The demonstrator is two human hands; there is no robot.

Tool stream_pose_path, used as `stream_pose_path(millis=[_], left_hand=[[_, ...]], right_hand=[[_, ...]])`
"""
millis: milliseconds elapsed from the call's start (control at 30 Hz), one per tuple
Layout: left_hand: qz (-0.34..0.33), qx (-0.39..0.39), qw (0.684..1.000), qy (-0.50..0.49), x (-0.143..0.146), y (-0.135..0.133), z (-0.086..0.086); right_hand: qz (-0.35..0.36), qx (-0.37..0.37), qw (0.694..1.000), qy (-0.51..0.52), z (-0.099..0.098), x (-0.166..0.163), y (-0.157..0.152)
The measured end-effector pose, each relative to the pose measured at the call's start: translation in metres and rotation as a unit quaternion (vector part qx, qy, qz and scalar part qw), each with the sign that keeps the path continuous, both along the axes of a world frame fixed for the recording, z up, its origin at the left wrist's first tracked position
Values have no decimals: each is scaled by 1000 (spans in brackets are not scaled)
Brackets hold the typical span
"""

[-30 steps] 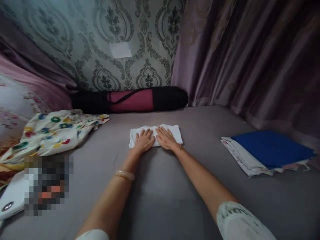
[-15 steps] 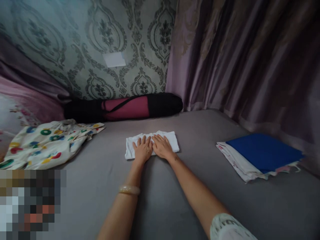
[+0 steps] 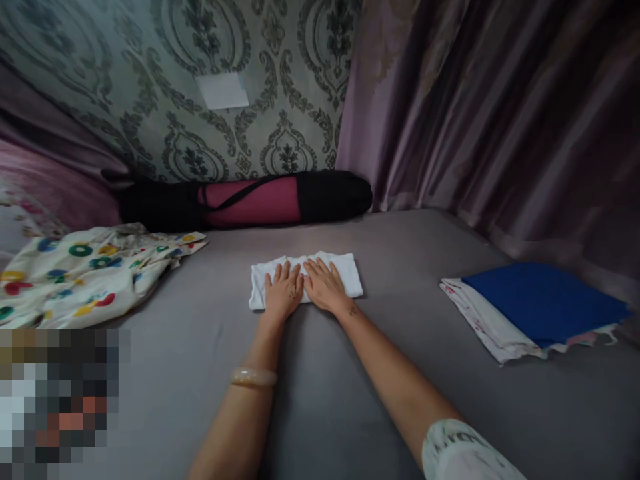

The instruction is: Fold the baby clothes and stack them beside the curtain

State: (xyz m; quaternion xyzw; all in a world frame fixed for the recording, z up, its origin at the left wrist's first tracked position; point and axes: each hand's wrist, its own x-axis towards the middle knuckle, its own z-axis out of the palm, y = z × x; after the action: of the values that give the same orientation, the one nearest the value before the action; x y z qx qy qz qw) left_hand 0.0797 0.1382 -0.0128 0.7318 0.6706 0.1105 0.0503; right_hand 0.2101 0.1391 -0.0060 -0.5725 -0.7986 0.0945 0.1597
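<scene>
A white folded cloth lies flat on the grey bed sheet, longer from side to side than front to back. My left hand rests palm down on its left half, fingers stretched out and slightly apart. On the right half lies my right hand, also flat with fingers extended. The two thumbs nearly meet at the middle of the cloth. Neither hand grips anything; the cloth under the palms is hidden. A pale bangle circles my left forearm.
To the right lies a stack of folded fabric, a blue piece on top. A cream cloth with coloured rings is spread at the left. Against the patterned wall rests a black and maroon long bag. A purple curtain hangs at the right.
The view has tilted down slightly, so the wall and bag sit higher in the picture. Both hands stay flat on the white cloth, almost unmoved.
</scene>
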Motion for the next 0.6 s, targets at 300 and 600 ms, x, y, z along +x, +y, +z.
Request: stream_pose_path(millis=[300,600], left_hand=[[5,40,999,12,-12,-1,3],[30,-5,999,29,-30,0,-2]], right_hand=[[-9,9,1000,-6,2,10,3],[-50,-12,998,-23,-8,16,2]])
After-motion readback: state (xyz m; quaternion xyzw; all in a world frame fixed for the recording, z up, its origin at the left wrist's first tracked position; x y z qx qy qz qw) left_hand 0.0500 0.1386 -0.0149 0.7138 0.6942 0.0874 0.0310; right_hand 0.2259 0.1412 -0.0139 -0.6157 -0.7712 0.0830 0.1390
